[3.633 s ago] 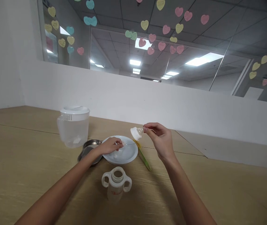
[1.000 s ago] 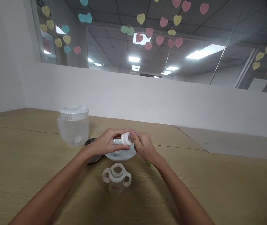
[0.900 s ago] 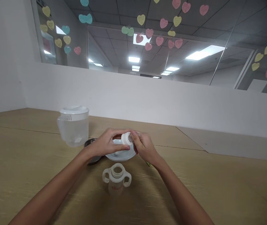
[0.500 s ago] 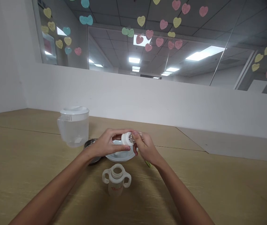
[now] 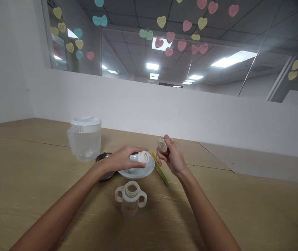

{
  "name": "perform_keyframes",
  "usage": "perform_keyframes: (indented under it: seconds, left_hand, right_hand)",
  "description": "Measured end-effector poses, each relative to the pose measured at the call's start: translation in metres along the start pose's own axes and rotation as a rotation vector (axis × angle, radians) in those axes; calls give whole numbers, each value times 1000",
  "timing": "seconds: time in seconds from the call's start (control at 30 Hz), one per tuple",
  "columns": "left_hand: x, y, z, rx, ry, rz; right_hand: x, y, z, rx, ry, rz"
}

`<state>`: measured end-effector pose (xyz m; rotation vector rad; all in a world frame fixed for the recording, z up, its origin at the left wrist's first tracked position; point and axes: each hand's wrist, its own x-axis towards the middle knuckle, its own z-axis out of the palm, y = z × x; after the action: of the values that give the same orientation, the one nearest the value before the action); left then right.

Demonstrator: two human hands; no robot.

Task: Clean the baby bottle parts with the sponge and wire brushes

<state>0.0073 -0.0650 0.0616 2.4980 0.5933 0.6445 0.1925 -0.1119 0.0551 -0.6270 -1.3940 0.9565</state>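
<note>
My left hand grips a white bottle collar ring, its opening facing right, above a pale bowl. In my right hand, raised to the right of the bowl, is a clear bottle nipple pinched between thumb and fingers. The two parts are apart from each other. Nearer to me, an open baby bottle with two side handles stands upright on the table, with red lettering on its front.
A lidded clear pitcher stands at the back left. Behind my left wrist, a dark metal dish is partly hidden. A green-handled brush lies right of the bowl. The white wall bounds the table at the back.
The nipple has come out of the collar ring. My right hand has moved right and up with it, while my left hand keeps the ring, and the green handle is now uncovered.
</note>
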Motion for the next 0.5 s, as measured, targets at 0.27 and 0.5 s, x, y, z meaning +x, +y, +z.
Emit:
perform_keyframes:
  seconds: [0.27, 0.5]
  left_hand:
    - [1, -53, 3, 514, -42, -268]
    - [0, -73, 6, 638, -82, -366]
  right_hand:
    - [13, 59, -17, -970, -11, 63]
    - [11, 97, -15, -1245, -135, 77]
